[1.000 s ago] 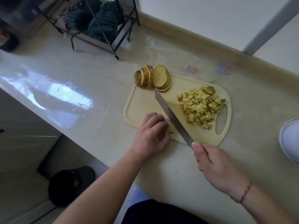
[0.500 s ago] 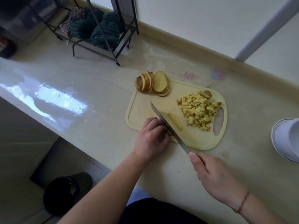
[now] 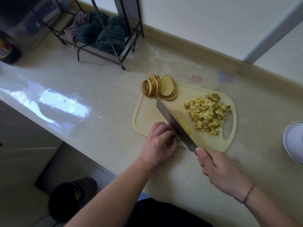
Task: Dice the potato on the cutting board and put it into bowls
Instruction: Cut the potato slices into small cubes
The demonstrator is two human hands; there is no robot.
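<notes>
The knife [image 3: 176,126] handle is hidden inside the right hand [image 3: 219,171], fingers wrapped round it; a white bowl [image 3: 293,141] is cut off at 3 o'clock, contents unseen; the left hand [image 3: 158,144], fingers curled, pins a partly hidden potato strip [image 3: 184,126] on the cutting board [image 3: 147,112]; diced pieces [image 3: 206,113] lie at 2 o'clock, slices [image 3: 159,86] at 12.

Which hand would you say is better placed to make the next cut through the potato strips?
The right hand, probably: it grips the knife, whose blade lies across the potato strips, while the left hand holds them down.
</notes>
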